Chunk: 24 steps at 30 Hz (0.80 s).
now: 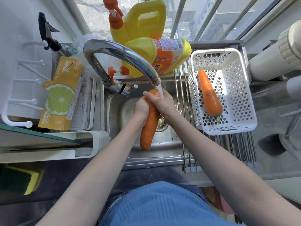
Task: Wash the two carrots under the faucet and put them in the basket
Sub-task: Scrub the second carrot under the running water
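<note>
With both your left hand (142, 108) and right hand (160, 101) wrapped round the wet carrot (149, 121) under the faucet (121, 60), it could slip into the sink (164, 144) before reaching the basket (234, 88) right of the faucet, where the other carrot (209, 95) lies.

Steel sink unit (162, 158) is carrying everything, w/ the basin sitting at centre. Right of basin, a roll-up rod rack (236, 149) is lying across the steel, and a white perforated basket (231, 129) is resting on it w/ one carrot (210, 97) lying inside. Behind basin, on the back ledge, a yellow detergent bottle (162, 54) is lying on its side; a bigger yellow jug (138, 18) is standing just behind it. Left of basin, a white tray (91, 101) is sitting w/ a lemon-print box (61, 95) leaning in it. Near-left of basin, a yellow-green sponge (31, 181) is lying on a dark surface.
</note>
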Available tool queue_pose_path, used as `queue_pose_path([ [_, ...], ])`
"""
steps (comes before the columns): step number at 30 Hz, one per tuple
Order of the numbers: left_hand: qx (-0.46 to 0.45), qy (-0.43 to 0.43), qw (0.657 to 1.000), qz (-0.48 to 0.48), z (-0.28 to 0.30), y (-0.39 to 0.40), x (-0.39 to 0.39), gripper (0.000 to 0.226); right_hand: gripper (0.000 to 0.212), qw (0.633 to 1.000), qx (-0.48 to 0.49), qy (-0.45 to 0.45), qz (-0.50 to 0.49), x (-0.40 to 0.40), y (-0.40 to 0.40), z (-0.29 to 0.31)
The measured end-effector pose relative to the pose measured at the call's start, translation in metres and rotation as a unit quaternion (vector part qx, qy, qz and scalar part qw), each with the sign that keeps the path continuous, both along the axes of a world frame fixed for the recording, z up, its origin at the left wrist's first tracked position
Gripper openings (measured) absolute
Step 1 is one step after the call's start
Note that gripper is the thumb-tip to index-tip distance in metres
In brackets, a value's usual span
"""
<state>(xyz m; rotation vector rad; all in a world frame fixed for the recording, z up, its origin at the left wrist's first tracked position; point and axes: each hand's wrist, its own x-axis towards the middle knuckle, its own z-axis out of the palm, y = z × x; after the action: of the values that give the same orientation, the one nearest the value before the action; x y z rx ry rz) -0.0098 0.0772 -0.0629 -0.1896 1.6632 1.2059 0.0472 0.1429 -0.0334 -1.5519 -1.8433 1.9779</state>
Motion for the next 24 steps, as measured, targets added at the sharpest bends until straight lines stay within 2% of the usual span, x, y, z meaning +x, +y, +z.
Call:
queue_pose_path([
  [2,-0.058,0.066,0.996,-0.024,0.002,0.0,0.004,0.042,0.044,0.999,0.022,0.019,-0.032,0.001,-0.005,-0.006],
  [3,-0.043,0.054,0.997,-0.015,0.007,-0.002,0.006,0.041,0.041,0.998,0.037,0.024,-0.043,0.001,-0.007,-0.008],
  [6,0.08,-0.124,0.988,0.047,0.013,-0.015,0.008,0.046,0.038,0.996,0.055,0.03,-0.062,-0.001,-0.007,-0.014],
  [7,0.092,-0.149,0.984,0.026,0.013,-0.021,0.007,0.051,0.04,0.996,0.033,0.033,-0.078,-0.001,-0.006,-0.016],
  [9,0.07,-0.164,0.979,-0.096,0.022,-0.033,0.008,0.052,0.041,0.994,-0.015,0.03,-0.105,-0.001,0.002,-0.021],
  [11,0.051,-0.177,0.968,-0.172,0.025,-0.037,0.016,0.03,0.035,0.993,-0.058,0.003,-0.102,-0.003,0.01,-0.023],
  [13,0.041,-0.18,0.968,-0.169,0.023,-0.038,0.022,0.019,0.027,0.984,-0.125,0.003,-0.128,-0.006,0.014,-0.022],
  [15,0.059,-0.229,0.958,-0.162,0.018,-0.042,0.021,0.026,0.015,0.977,-0.153,-0.008,-0.147,-0.008,0.017,-0.018],
  [17,0.101,-0.307,0.934,-0.152,0.014,-0.049,0.018,0.038,0.011,0.976,-0.18,-0.023,-0.123,-0.005,0.022,-0.015],
  [21,0.191,-0.391,0.893,-0.117,0.016,-0.057,0.015,0.047,0.02,0.94,-0.304,0.097,-0.119,-0.001,0.024,-0.012],
  [24,0.145,-0.336,0.922,-0.129,0.019,-0.05,0.012,0.043,0.024,0.944,-0.298,0.097,-0.103,0.001,0.023,-0.011],
])
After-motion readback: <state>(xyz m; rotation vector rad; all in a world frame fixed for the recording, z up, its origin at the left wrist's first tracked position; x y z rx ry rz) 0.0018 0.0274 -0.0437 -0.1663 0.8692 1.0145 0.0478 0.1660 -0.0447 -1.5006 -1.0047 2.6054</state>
